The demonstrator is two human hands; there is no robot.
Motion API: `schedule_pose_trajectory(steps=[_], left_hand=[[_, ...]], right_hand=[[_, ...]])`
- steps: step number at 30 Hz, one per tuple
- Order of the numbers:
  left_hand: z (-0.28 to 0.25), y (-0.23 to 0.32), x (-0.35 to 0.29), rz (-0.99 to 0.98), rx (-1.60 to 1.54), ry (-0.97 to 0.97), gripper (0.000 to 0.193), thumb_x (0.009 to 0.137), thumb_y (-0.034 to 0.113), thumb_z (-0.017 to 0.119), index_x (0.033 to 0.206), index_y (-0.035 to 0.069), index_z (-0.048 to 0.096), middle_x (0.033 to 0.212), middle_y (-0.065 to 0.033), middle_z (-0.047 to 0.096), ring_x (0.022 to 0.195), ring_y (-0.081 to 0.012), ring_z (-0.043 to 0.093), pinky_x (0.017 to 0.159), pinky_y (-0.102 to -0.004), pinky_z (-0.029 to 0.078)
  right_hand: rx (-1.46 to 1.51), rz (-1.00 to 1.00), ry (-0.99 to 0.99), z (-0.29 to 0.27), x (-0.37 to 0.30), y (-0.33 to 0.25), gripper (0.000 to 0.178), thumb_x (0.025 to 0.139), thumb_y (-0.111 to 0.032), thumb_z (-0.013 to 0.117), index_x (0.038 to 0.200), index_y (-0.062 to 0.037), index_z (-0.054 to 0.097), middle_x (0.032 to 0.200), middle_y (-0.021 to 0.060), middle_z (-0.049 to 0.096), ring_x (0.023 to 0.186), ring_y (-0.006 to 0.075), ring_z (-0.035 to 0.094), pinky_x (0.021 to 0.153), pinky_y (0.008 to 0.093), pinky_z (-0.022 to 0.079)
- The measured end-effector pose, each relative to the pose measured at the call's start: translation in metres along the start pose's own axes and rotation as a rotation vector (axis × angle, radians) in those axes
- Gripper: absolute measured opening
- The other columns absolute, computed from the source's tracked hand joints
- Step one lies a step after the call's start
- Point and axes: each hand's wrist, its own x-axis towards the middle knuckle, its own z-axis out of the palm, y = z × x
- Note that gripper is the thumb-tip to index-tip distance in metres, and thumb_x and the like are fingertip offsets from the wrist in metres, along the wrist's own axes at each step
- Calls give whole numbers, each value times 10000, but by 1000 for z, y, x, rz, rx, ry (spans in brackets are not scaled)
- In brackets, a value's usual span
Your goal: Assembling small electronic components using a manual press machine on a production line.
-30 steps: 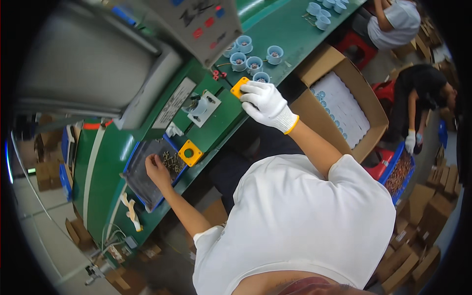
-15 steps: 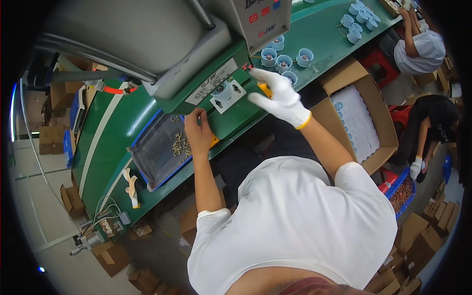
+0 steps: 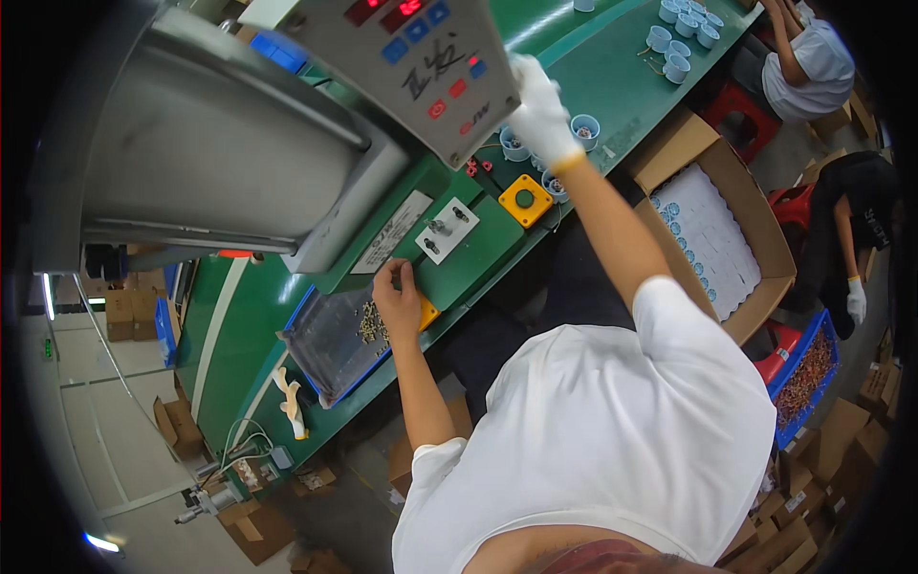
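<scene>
My right hand (image 3: 543,113), in a white glove, reaches past the control panel (image 3: 421,72) to the light blue cups (image 3: 584,131). The panel's edge covers its fingertips, so what it holds is hidden. My bare left hand (image 3: 398,295) rests at the front edge of the green press base, fingers curled together. Between those fingers I can make out nothing clearly. A yellow box (image 3: 426,312) lies partly under that hand. Above it, a white fixture plate (image 3: 448,231) with dark clamps carries no cup. A yellow box with a green button (image 3: 525,200) sits right of the plate.
A black tray (image 3: 335,340) of small brass-coloured parts lies left, beside a loose glove (image 3: 291,404). Right of the bench stands an open carton (image 3: 779,287) with cups and white sheets. Two other people work at the right, near a blue crate (image 3: 830,368) of small parts.
My right hand has moved from beside the fixture, up to the cups and behind the panel. The cup that stood on the fixture plate is gone from it. My left hand stays by the press.
</scene>
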Motion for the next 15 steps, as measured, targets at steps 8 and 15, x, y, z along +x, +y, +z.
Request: schedule_pose_trajectory(steps=[8,15], left_hand=[[8,4,10,15,-9,-54,170,1100,130,715,1147,-31,737,987,-92,754,888,-178,674,845,-348,546],[-1,2,-4,-38,-29,-10,161,1079,122,729,1141,-26,741,1014,-130,740,886,-229,687,846,-372,546]], right_hand=[[-944,-117,-497,44,118,119,343,979,-429,658,1195,-253,859,1457,44,706,1341,377,656,1124,493,544],[-508,-237,-431,-86,47,69,318,1047,-346,663,1198,-110,811,1336,175,768,1228,394,722,1081,483,568]])
